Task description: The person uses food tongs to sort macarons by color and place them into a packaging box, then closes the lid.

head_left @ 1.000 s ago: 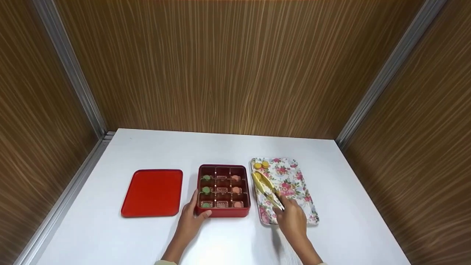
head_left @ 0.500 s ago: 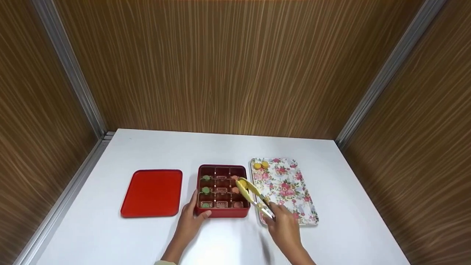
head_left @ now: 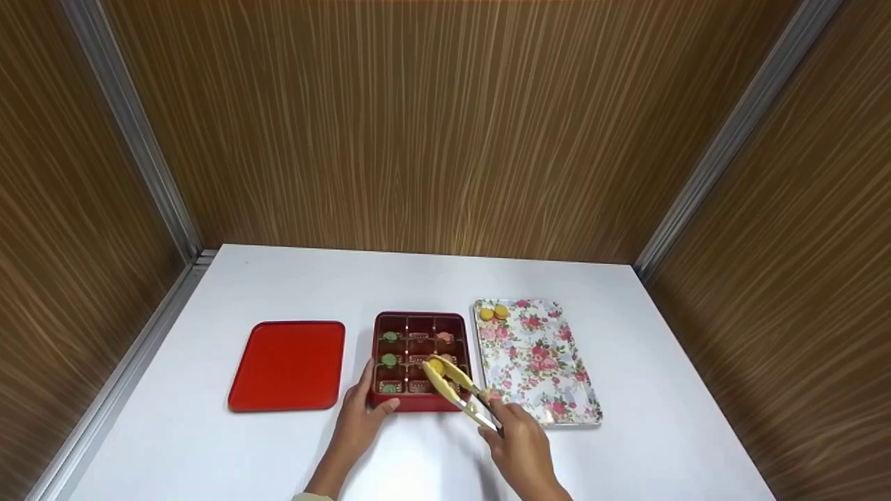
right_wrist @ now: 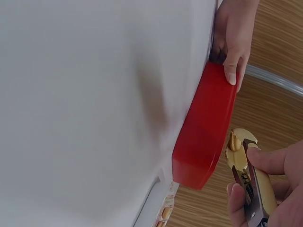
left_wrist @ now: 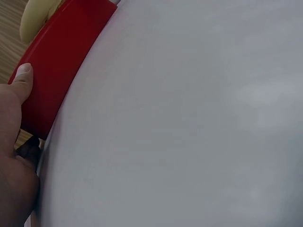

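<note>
White table (head_left: 626,452), left hand (head_left: 365,410) gripping red box (head_left: 424,403), right hand (head_left: 521,442) gripping tongs (head_left: 445,391), tongs pinching yellow macaron (head_left: 436,364)

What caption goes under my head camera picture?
Left hand gripping a red divided box, right hand holding a yellow macaron above it with tongs.

right hand (head_left: 521,443), tongs (head_left: 445,390) and yellow macaron (head_left: 436,365) moved — from floral tray (head_left: 536,383) to above red box (head_left: 418,402).

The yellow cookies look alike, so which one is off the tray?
The yellow cookie pinched in the tongs, held by the right hand over the red box; the other two cookies lie on the flowered tray.
</note>
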{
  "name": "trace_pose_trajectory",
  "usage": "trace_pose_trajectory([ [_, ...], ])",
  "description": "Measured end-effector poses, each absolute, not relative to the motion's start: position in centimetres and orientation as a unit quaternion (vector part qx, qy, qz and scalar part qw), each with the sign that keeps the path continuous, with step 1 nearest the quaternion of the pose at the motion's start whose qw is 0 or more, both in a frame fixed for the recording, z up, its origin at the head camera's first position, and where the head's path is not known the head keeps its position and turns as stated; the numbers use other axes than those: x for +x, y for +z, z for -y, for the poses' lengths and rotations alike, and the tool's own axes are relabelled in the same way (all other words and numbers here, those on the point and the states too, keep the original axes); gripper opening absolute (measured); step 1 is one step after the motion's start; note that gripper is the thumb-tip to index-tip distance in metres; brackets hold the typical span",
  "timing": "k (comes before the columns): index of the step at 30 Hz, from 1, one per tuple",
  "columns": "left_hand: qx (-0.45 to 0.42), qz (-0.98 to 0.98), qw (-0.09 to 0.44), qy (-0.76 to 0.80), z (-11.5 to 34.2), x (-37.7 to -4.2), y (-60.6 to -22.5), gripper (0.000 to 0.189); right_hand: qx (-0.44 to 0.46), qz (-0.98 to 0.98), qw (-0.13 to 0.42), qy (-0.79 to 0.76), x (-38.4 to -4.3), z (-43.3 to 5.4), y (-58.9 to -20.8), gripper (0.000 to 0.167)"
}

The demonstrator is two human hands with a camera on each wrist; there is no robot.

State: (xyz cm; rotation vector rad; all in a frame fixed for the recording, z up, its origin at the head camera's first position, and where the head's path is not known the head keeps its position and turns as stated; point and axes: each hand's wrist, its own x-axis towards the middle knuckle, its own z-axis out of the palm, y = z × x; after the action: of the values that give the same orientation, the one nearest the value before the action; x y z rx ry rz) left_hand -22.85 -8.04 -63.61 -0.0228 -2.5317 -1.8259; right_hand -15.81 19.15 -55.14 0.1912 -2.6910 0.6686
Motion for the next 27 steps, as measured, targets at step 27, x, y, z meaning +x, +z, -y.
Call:
trace_pose_trajectory([
  [27, -0.004, 0.809, 0.011, -0.588, 8.11, -22.74, -63.54, 0.097, 0.094, 0.948, 0.168, 0.253, -14.78, -18.26, -55.80, 0.049],
])
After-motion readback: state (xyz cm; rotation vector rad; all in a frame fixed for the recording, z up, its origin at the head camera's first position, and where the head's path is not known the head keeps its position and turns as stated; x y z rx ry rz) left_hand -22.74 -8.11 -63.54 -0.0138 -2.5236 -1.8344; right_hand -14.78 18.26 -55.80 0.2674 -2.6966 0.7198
